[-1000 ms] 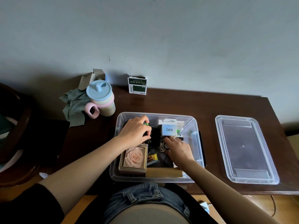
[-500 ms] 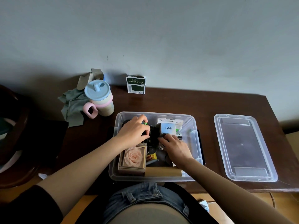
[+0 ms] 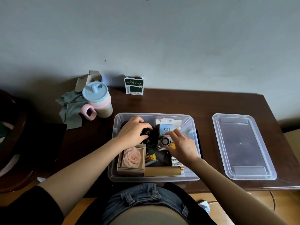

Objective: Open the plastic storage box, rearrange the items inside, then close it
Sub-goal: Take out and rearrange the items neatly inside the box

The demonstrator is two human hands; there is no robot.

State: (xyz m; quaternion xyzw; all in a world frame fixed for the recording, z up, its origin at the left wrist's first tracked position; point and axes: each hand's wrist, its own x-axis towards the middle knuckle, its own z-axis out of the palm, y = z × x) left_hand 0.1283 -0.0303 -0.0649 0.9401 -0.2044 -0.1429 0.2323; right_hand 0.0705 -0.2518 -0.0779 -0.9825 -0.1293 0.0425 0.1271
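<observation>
A person seated at a dark wooden table [image 3: 178, 103] works both hands inside an open clear plastic storage box [image 3: 191, 172], which sits at the table's near edge, dead centre of the view, its lid [image 3: 243, 146] lying flat on the table at three o'clock, well apart from it. The box is translucent and shallow, crowded with small goods: a rose-printed gift box [image 3: 132, 159] at its seven o'clock corner, a brown flat pack [image 3: 162, 171] along the near wall, a white carton marked Q88 [image 3: 167, 129] toward twelve o'clock. The left hand [image 3: 132, 133], fingers curled, grips a black tangle of cord [image 3: 150, 133] at ten o'clock; the right hand [image 3: 182, 146] has its fingers spread and loosely bent over a small round fan [image 3: 164, 141], and whether it has hold of anything cannot be told. The rearranging looks midway. Done well, the cord would be gathered into one bundle and lifted free before the loose items shift, with everything kept below the rim so the lid can seat. Beyond the box, at ten o'clock, stands a lidded cup [image 3: 99, 101].
</observation>
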